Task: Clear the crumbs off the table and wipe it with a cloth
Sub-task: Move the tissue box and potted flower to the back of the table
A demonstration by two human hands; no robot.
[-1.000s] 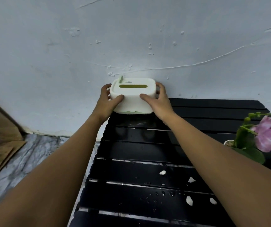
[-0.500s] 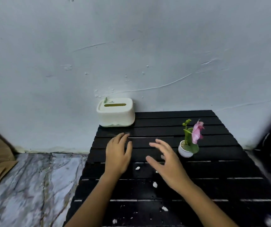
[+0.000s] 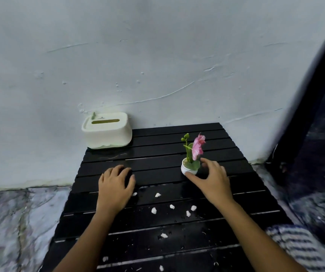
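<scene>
Several white crumbs (image 3: 153, 210) lie scattered over the middle and near part of the black slatted table (image 3: 157, 146), among small water drops. A striped cloth (image 3: 295, 244) shows at the lower right, beside the table's edge. My left hand (image 3: 115, 185) rests palm down on the table with loosely curled fingers and holds nothing. My right hand (image 3: 212, 179) is on the small white flower pot (image 3: 187, 169), thumb on its front and fingers at its right side. The pot stands on the table.
A cream tissue box (image 3: 106, 132) sits at the table's far left corner against the wall. The pot carries a pink flower (image 3: 198, 147). Marble floor lies to the left, and a dark curtain-like surface (image 3: 314, 134) rises at the right.
Both hands let go of the tissue box and drew back. The left hand settled on the table, and the right hand moved right and took hold of the flower pot.
</scene>
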